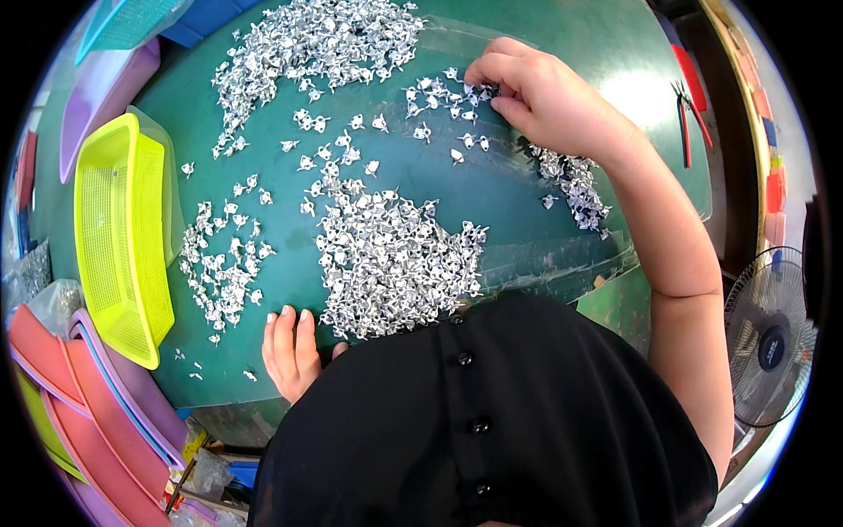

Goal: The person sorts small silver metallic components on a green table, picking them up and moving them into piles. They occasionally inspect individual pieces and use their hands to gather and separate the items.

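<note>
My right hand (551,101) reaches over the far side of the table, fingers and thumb curled around a few small silvery metal parts at the edge of a loose cluster (439,95). My left hand (292,353) lies on the near table edge with its fingers stretched out, its lower part hidden by my black shirt. Beside it, close to my body, is a dense heap of the same metal parts (395,259). Another small pile (575,189) sits under my right wrist, partly hidden by it.
A big heap of metal parts (325,44) covers the far table, and a thin scatter (224,263) lies at left. A yellow-green basket (132,237) and a purple bin (101,105) line the left side. Red-handled pliers (685,123) lie at right, near a fan (773,347).
</note>
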Demonstrator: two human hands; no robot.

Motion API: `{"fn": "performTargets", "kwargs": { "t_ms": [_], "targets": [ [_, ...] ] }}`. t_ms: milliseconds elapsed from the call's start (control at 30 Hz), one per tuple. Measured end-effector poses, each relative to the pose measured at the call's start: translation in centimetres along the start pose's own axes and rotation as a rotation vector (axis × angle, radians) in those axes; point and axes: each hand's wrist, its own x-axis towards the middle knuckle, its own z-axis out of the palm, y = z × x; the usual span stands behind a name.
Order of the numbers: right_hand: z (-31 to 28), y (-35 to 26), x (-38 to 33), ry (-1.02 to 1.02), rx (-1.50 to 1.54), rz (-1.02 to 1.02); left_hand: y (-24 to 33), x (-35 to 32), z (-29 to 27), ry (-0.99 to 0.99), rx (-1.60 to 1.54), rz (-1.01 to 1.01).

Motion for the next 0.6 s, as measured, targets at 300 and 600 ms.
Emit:
{"fn": "performTargets", "kwargs": {
  "t_ms": [300, 600],
  "targets": [
    [0.1, -1.5, -0.7, -0.026, 0.024, 0.026, 0.3, 0.2, -0.6, -0.044, -0.004, -0.018],
    [1.2, -4.6, -1.8, -0.03, 0.106, -0.039, -0.1, 0.3, 0.1, -0.001, 0.018, 0.012]
  ]
}}
